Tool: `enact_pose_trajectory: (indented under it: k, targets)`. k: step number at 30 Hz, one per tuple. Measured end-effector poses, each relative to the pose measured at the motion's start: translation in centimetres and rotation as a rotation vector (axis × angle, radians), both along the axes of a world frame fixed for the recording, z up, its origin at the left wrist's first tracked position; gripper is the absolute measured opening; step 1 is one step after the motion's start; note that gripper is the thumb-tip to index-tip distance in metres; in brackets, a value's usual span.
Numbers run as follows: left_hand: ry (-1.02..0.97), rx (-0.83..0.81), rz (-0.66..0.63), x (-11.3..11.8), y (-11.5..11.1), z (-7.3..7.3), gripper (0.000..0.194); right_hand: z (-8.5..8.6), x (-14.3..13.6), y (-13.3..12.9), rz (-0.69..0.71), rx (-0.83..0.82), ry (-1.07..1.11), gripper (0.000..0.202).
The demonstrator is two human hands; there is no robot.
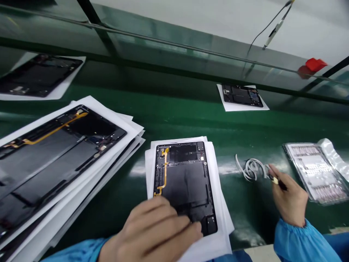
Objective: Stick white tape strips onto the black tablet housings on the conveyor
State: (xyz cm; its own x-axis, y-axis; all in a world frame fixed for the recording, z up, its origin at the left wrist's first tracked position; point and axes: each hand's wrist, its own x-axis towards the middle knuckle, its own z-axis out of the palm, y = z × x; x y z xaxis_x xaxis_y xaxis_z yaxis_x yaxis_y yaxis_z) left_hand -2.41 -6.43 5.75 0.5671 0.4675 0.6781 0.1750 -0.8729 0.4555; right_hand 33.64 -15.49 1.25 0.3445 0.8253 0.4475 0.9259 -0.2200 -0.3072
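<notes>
One stack [68, 145] lies left of the panel [188, 182], a tray [316, 171] right; left hand [152, 234] half-curls over the panel, grip unclear; right hand [290, 198] pinches a dark object [282, 185].

A: How is the light?
B: Fairly bright, seemingly from above; pale glare breaks across the green worktop [174, 116] at mid-frame, either side of the centre, while a dark band crosses the upper frame
A: And the sharpness?
B: The open tablet [188, 182] near the centre reads clearest; the tablet stack [62, 156] blurs toward the lower-left corner, stretched by the wide lens
</notes>
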Motion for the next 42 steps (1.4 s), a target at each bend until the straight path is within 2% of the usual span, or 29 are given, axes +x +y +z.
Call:
enact_pose_trajectory:
  k: [2,3,6,8,11,14,17,21,24,27,33,42]
  targets:
    - [-0.004,-0.077,-0.009,1.0,2.2,0.5,0.015,1.5,-2.6,1.1,0.041,0.024,0.118,0.026]
    - [0.003,-0.121,-0.008,1.4,3.1,0.5,0.008,2.4,-4.4,2.0,0.147,0.023,0.221,0.022]
    - [-0.057,-0.227,0.013,2.6,4.7,-0.3,0.007,4.3,-10.1,5.4,0.56,-0.218,0.517,0.021]
    - [-0.093,-0.288,0.008,3.4,5.4,-1.1,0.006,4.7,-12.7,7.6,0.732,-0.356,0.641,0.018]
    - [-0.154,-0.411,0.016,4.2,6.0,-1.8,0.012,4.2,-14.0,9.6,0.866,-0.421,0.745,0.01]
    - [-0.196,-0.522,0.172,3.6,5.0,-2.1,0.033,3.3,-13.4,10.5,0.902,-0.438,0.799,0.01]
    - [-0.084,-0.507,0.35,1.4,1.4,-3.0,0.041,2.6,-12.8,10.9,0.912,-0.449,0.806,0.01]
    - [0.244,-0.203,0.282,-1.0,-5.2,-5.3,0.041,1.7,-13.2,11.4,0.92,-0.435,0.758,0.019]
    - [0.404,-0.112,0.298,-1.1,-8.0,-6.7,0.048,1.0,-13.6,12.0,0.913,-0.416,0.689,0.018]
    - [0.48,-0.102,0.272,-0.8,-8.3,-7.1,0.045,0.4,-13.8,12.3,0.904,-0.405,0.644,0.018]
    - [0.483,-0.082,0.203,-0.6,-7.5,-7.0,0.034,-0.1,-14.2,11.9,0.885,-0.368,0.564,0.027]
    - [0.496,-0.133,0.189,-0.6,-7.7,-7.0,0.033,-1.0,-14.3,11.6,0.903,-0.344,0.487,0.03]
